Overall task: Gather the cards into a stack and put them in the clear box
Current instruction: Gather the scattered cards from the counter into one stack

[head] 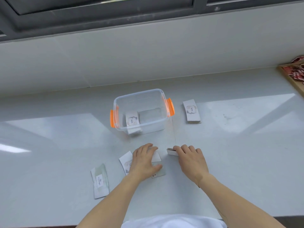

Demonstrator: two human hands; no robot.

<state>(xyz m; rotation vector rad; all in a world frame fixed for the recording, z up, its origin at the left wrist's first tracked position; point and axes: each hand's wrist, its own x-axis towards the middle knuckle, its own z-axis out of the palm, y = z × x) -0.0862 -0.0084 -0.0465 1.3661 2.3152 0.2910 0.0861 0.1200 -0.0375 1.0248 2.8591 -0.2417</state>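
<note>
Glossy white table beneath a dark-framed window, lit by daylight.

The white table [65, 145] fills the near and middle of the scene, its shiny top showing pale, slanted reflections of light at left and right. Along its far edge rises a plain white wall [115, 63], like a low sill. Above it runs a dark grey window frame [98, 18]. At the far right edge sits a wooden tray [294, 79] holding red and white packets [296, 71].

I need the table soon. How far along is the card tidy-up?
Partly done: one stack already sits in the clear box. In hand: the left hand presses loose cards flat, and the right hand grips a small stack. Left: the stack right of the box and the lone card far left.
</note>
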